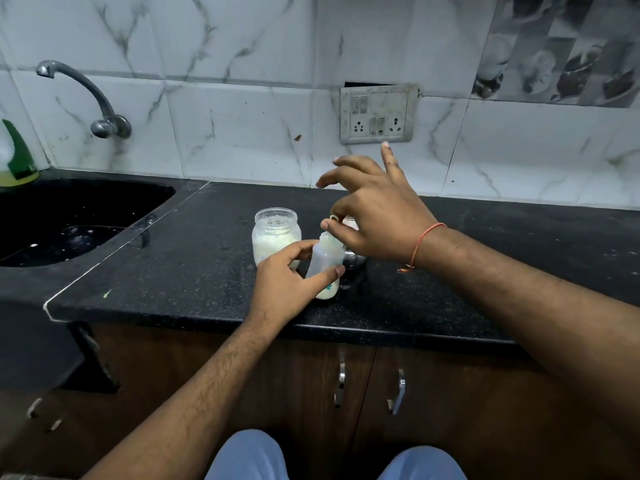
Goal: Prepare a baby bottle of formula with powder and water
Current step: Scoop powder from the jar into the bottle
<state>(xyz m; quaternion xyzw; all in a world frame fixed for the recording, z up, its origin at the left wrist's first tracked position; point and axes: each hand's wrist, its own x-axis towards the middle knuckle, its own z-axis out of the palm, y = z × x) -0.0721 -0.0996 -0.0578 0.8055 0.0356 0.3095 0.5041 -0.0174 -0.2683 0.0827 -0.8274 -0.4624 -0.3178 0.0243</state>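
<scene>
Your right thumb and forefinger pinch a small pale scoop-like piece right over the mouth of the translucent plastic baby bottle; what exactly it is stays too small to tell, and the other three fingers fan out wide above. Your right hand wears a thin orange thread at the wrist. Your left hand wraps the bottle's side, thumb on the right, fingers on the left, tilting it slightly (a little whitish content sits at its base). The bottle rests on the black speckled stone counter. Just left of the bottle stands the open clear jar of white powder; behind the bottle, partly hidden, is a shiny steel vessel.
</scene>
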